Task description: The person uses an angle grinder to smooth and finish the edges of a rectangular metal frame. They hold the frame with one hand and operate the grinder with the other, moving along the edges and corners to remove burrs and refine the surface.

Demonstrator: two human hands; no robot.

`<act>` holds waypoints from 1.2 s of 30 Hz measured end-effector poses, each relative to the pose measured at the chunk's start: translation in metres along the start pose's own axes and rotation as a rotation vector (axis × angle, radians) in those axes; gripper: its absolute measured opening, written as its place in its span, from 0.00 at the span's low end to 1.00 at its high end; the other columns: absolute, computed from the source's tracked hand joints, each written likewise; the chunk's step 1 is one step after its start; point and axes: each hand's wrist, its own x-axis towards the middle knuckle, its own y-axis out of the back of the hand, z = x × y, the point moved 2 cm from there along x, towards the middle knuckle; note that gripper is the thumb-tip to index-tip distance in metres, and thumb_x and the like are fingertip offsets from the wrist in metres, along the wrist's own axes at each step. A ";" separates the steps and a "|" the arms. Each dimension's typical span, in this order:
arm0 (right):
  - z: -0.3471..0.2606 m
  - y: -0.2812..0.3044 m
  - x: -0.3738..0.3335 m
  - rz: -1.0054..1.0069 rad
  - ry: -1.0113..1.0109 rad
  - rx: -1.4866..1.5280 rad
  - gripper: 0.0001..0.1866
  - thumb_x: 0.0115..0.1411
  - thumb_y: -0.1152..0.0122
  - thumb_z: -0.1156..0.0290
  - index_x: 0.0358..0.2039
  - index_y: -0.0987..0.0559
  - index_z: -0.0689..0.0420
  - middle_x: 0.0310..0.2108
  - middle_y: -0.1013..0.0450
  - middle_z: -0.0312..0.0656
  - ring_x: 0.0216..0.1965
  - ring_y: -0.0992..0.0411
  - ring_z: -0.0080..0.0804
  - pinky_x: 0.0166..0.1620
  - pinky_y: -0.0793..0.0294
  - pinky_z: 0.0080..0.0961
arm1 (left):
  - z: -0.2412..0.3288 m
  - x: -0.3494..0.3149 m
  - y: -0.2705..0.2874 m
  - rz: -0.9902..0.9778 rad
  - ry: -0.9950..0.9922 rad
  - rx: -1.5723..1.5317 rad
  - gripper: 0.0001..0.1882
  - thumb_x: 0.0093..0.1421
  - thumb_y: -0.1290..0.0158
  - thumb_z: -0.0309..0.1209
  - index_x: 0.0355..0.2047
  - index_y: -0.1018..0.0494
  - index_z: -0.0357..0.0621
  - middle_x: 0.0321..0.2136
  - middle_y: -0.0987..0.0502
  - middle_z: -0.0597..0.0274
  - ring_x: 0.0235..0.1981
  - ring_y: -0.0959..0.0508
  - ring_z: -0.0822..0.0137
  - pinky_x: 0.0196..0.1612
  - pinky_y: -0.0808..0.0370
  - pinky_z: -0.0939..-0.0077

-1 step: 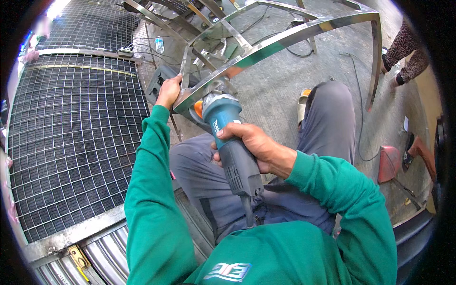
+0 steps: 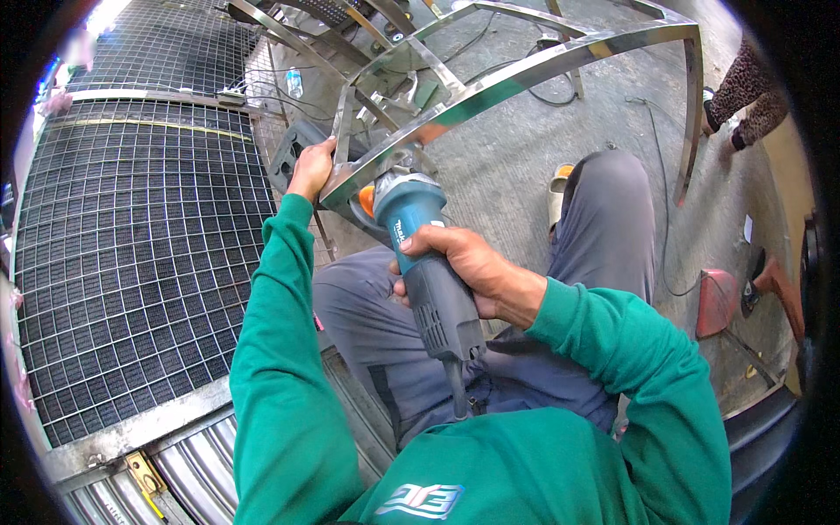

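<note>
Concrete floor [image 2: 507, 140], wire mesh panel [image 2: 144, 262] on the left, metal frame [image 2: 499, 90] ahead of the person.
The frame's near left corner lay just beyond the lap; the grinder [image 2: 416, 210] angled up to it, head partly behind the bar, disc contact not discernible. Right hand [image 2: 472, 267] wrapped the grinder's body, thumb on top, fingertips showing on the far side; left hand [image 2: 312, 171] was closed around the corner upright, some fingers hidden. Judgement: good work here called for a firm frame, light even pressure, a constant tool angle, and the left hand well clear of the disc; it sat rather near the head. The cord [image 2: 458, 389], hanging toward the lap, wanted routing aside.
</note>
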 end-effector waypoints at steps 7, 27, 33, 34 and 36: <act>0.000 -0.001 0.000 -0.007 -0.001 -0.004 0.16 0.61 0.34 0.67 0.44 0.25 0.64 0.35 0.22 0.45 0.30 0.18 0.36 0.34 0.13 0.35 | 0.001 -0.002 -0.002 0.008 0.025 0.030 0.24 0.75 0.60 0.42 0.57 0.22 0.40 0.53 0.21 0.34 0.57 0.21 0.40 0.60 0.27 0.54; -0.002 -0.001 0.006 -0.037 0.029 -0.015 0.22 0.61 0.34 0.66 0.49 0.30 0.65 0.39 0.24 0.48 0.34 0.19 0.39 0.37 0.14 0.39 | -0.017 0.006 -0.010 0.011 0.009 -0.039 0.25 0.75 0.60 0.44 0.52 0.18 0.40 0.50 0.18 0.38 0.54 0.20 0.41 0.57 0.26 0.55; -0.001 0.000 0.005 -0.031 0.030 0.002 0.20 0.61 0.33 0.66 0.47 0.28 0.63 0.36 0.22 0.46 0.31 0.18 0.37 0.34 0.13 0.37 | -0.015 0.006 -0.008 0.067 -0.087 0.083 0.26 0.76 0.59 0.46 0.49 0.17 0.39 0.46 0.16 0.39 0.51 0.18 0.46 0.55 0.26 0.58; -0.002 0.000 0.005 -0.034 0.032 -0.011 0.20 0.61 0.33 0.66 0.47 0.28 0.64 0.37 0.23 0.47 0.32 0.18 0.38 0.36 0.14 0.38 | -0.013 0.005 -0.008 0.065 -0.038 -0.032 0.26 0.76 0.60 0.45 0.50 0.17 0.39 0.47 0.16 0.39 0.52 0.18 0.45 0.56 0.26 0.58; -0.003 0.000 0.005 -0.052 0.031 -0.029 0.22 0.61 0.34 0.65 0.48 0.30 0.65 0.39 0.24 0.48 0.35 0.19 0.40 0.39 0.14 0.40 | -0.011 0.002 -0.008 0.009 0.137 -0.226 0.26 0.77 0.61 0.44 0.52 0.18 0.40 0.48 0.17 0.39 0.54 0.19 0.44 0.57 0.26 0.58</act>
